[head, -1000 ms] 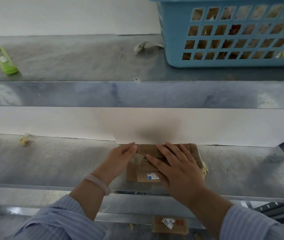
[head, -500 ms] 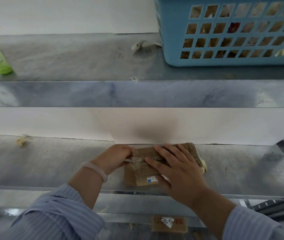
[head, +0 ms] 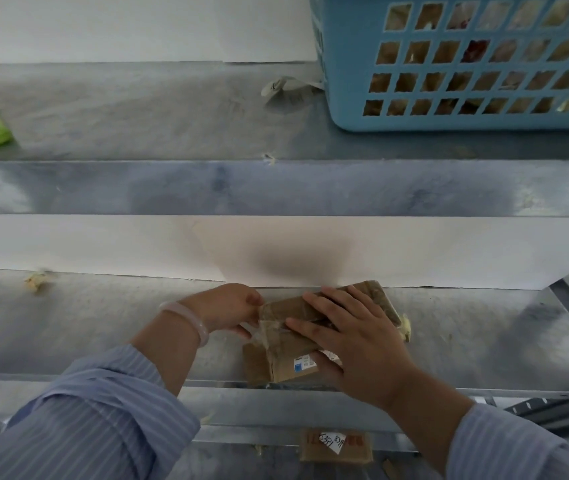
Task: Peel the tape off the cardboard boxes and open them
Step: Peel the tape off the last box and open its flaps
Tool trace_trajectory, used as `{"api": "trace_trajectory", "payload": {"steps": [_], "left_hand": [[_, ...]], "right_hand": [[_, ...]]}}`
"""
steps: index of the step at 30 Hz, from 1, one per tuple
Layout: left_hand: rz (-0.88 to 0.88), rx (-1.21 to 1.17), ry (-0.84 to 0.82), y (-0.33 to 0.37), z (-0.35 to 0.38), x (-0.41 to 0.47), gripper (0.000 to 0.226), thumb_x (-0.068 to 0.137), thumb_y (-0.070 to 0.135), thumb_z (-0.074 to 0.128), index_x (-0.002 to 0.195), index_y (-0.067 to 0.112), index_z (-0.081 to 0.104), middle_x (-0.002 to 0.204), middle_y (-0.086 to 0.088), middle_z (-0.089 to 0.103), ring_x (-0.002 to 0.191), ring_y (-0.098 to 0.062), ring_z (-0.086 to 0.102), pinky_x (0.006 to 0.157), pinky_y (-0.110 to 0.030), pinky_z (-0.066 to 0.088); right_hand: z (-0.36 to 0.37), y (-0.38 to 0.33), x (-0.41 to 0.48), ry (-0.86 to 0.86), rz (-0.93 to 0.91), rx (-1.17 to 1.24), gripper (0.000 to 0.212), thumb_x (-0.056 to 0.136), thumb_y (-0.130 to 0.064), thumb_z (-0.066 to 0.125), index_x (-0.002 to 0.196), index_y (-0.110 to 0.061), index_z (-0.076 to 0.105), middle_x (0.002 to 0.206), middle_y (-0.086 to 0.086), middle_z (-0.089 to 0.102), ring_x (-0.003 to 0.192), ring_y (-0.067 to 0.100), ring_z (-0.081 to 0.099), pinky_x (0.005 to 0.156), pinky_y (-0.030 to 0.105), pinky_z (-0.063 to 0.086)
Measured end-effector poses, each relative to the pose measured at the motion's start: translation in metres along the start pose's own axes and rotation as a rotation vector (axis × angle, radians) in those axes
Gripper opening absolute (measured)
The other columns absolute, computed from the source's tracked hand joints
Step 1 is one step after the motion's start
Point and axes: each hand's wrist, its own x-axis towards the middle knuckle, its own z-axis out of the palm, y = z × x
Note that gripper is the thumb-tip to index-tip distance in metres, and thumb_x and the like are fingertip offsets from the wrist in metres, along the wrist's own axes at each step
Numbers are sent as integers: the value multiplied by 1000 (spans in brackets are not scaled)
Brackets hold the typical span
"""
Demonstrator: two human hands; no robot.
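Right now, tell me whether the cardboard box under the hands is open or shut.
Shut. The cardboard box has tape across its top; the left hand pinches the tape's loose end, the right hand presses it.

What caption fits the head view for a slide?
Person's left hand pinches tape on a cardboard box while right hand presses it onto the shelf.

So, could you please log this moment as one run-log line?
step: peel tape | left hand: pinches tape | right hand: presses cardboard box | location: metal shelf
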Motion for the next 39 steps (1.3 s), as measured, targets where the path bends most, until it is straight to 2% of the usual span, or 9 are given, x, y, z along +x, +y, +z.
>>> {"api": "trace_trajectory", "payload": {"steps": [3, 7, 11, 18, 26, 29, 32, 36, 39], "left_hand": [[12, 80, 41, 2, 5, 0, 18, 96, 9, 48, 86, 15, 62, 87, -2, 64, 81, -10, 61, 68, -21, 55], [112, -91, 241, -1, 3, -8, 18, 100, 16, 46, 94, 10, 62, 90, -2, 65, 88, -15, 63, 77, -31, 54], [234, -177, 427, 3, -3, -25, 20, 101, 12, 42, 92, 5, 59, 83, -2, 65, 78, -10, 64, 71, -25, 54], [128, -762, 284, 7, 14, -34, 19, 100, 4, 43, 89, 4, 59, 64, -4, 55, 60, -15, 55, 64, -31, 54], [208, -225, 552, -11, 26, -27, 25, 90, 11, 65, 112, 22, 66, 95, -5, 56, 81, -22, 65, 64, -28, 59], [154, -422, 405, -21, 32, -25, 18, 95, 19, 58, 112, 23, 63, 109, -4, 63, 100, -19, 64, 82, -35, 58], [146, -548, 295, -29, 42, -29, 20, 99, 26, 49, 105, 24, 68, 102, 0, 73, 102, -15, 66, 92, -39, 53], [74, -718, 314, -28, 45, -27, 23, 96, 25, 55, 106, 7, 66, 97, -11, 74, 93, -25, 71, 89, -44, 55], [-28, -818, 259, -27, 43, -27, 27, 95, 26, 56, 101, 0, 63, 84, -11, 70, 75, -23, 69, 73, -37, 58]], "right_hand": [[0, 2, 3, -9, 11, 5, 52, 86, -47, 55, 137, -46, 49, 144, -6, 49, 137, 21, 40, 114, 47, 30], [3, 3, 10, -43, 42, 13, 51, 86, -48, 54, 137, -46, 49, 146, -6, 47, 136, 21, 40, 114, 47, 30], [3, 4, 13, -58, 48, 1, 50, 88, -50, 50, 138, -47, 46, 148, -7, 45, 137, 21, 40, 116, 45, 29], [4, 5, 15, -29, 29, 1, 50, 87, -49, 51, 137, -45, 49, 146, -5, 47, 135, 22, 42, 113, 46, 33], [7, 5, 16, -33, 42, 20, 50, 86, -49, 53, 136, -46, 49, 145, -6, 48, 135, 21, 42, 114, 46, 31], [8, 6, 17, -39, 46, 21, 52, 85, -49, 54, 137, -46, 48, 145, -6, 48, 135, 22, 42, 112, 48, 33], [8, 6, 16, -48, 42, 10, 53, 85, -50, 53, 137, -46, 48, 145, -5, 48, 135, 22, 42, 112, 48, 33], [8, 5, 17, -42, 39, 3, 53, 85, -50, 54, 138, -46, 48, 146, -5, 47, 135, 22, 42, 112, 48, 34], [8, 5, 17, -40, 42, 9, 54, 84, -48, 56, 138, -45, 48, 145, -5, 48, 134, 23, 43, 110, 49, 35]]}}
